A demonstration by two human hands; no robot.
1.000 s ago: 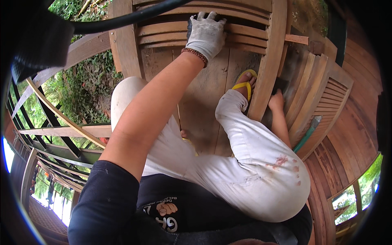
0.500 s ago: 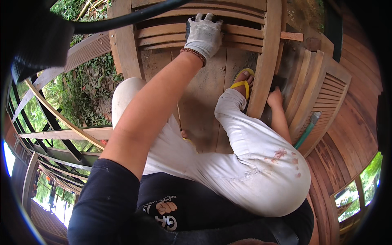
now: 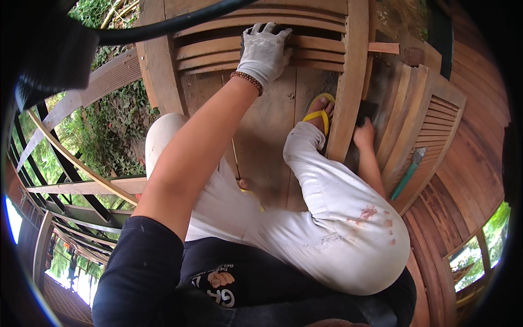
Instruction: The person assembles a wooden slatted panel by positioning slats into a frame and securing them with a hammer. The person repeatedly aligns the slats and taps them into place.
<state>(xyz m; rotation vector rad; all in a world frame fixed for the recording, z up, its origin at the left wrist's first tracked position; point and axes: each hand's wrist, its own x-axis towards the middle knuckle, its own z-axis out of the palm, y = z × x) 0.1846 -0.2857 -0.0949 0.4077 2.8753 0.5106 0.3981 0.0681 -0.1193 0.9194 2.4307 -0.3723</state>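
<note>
My left hand point(image 3: 265, 52), in a grey-white work glove with a beaded bracelet at the wrist, lies over the curved slats point(image 3: 316, 44) of a wooden frame. Its fingers hook over a slat at the dark gap. Beyond the frame's right side rail point(image 3: 348, 82), my right hand point(image 3: 364, 132) is bare and low, its fingers closed on a dark flat piece point(image 3: 369, 110). What that piece is made of, I cannot make out. The rail and my raised leg partly hide that arm.
A brush-like tool with a green handle point(image 3: 406, 177) rests on a slatted wooden panel point(image 3: 439, 122) at the right. My foot in a yellow flip-flop point(image 3: 320, 115) stands beside the rail. A black cable point(image 3: 174, 30) crosses the top left. Plants point(image 3: 120, 120) grow at the left.
The whole view has shifted slightly. My left hand still holds the slats, its fingers a little more spread. My right hand stays low by the rail with the dark piece.
</note>
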